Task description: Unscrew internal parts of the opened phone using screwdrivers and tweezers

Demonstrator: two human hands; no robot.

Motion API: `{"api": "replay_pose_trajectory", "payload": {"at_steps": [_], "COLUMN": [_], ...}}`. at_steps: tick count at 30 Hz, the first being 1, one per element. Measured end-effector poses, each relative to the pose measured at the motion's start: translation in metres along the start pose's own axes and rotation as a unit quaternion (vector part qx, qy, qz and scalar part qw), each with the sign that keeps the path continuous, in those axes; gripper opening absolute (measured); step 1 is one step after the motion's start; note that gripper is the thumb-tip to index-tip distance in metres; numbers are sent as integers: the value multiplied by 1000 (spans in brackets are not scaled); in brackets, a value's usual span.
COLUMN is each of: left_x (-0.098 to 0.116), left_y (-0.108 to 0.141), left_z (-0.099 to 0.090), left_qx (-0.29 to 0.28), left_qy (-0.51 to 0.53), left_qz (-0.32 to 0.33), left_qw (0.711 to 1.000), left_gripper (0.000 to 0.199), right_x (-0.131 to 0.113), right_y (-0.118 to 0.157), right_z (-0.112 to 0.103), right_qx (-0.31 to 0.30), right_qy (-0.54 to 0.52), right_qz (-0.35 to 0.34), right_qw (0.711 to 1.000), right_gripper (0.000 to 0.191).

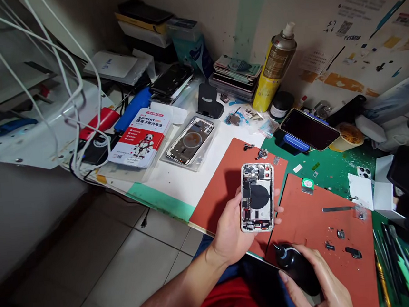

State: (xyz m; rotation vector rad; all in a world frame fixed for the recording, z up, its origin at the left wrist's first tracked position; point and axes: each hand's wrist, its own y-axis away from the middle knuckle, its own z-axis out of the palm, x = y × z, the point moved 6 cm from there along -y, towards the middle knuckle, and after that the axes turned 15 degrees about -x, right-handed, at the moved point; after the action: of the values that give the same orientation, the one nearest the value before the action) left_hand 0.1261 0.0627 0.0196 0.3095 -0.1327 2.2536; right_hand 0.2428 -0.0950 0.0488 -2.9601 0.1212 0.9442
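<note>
My left hand grips an opened smartphone from below, its inside facing up. A round black charging coil and small circuit parts show in the white frame. Lower right, my right hand is wrapped round a black bottle with a narrow nozzle, tilted toward the upper left. The nozzle is a little below the phone, apart from it. Both hands are over the near edge of a reddish-brown mat. On a second reddish-brown mat lie tweezers and several small dark parts.
Left of the mats, another opened phone housing lies on a clear tray beside a battery box. A yellow spray can stands behind. A dark-screened phone rests on a blue stand. Pen-like tools fill the right edge. White cables hang at left.
</note>
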Motion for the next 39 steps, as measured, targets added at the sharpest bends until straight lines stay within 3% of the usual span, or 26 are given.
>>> {"api": "replay_pose_trajectory", "payload": {"at_steps": [7, 17, 25, 28, 32, 35, 39], "left_x": [1, 0, 0, 0, -1, -1, 0], "left_y": [4, 4, 8, 9, 11, 11, 10], "left_z": [2, 4, 5, 4, 4, 5, 4], "left_qx": [-35, -63, -95, -99, -104, -105, -88], "left_qy": [-4, -23, -37, -44, -58, -70, -61], "left_qz": [12, 20, 12, 9, 7, 4, 5], "left_qw": [999, 998, 995, 994, 993, 992, 994], "left_gripper": [51, 51, 50, 51, 51, 52, 52], "right_x": [-19, -28, -32, -30, -31, -32, -30], "right_y": [-5, -8, -10, -8, -8, -8, -4], "right_z": [-7, -3, 1, 3, 2, 2, 1], "right_qx": [28, 22, 55, 36, 19, 21, 46], "right_qy": [30, 53, 31, 27, 61, 62, 38], "right_qz": [-46, -56, -20, 3, -25, -35, 7], "right_qw": [998, 997, 998, 999, 998, 997, 998], "right_gripper": [41, 48, 37, 40, 47, 48, 43]}}
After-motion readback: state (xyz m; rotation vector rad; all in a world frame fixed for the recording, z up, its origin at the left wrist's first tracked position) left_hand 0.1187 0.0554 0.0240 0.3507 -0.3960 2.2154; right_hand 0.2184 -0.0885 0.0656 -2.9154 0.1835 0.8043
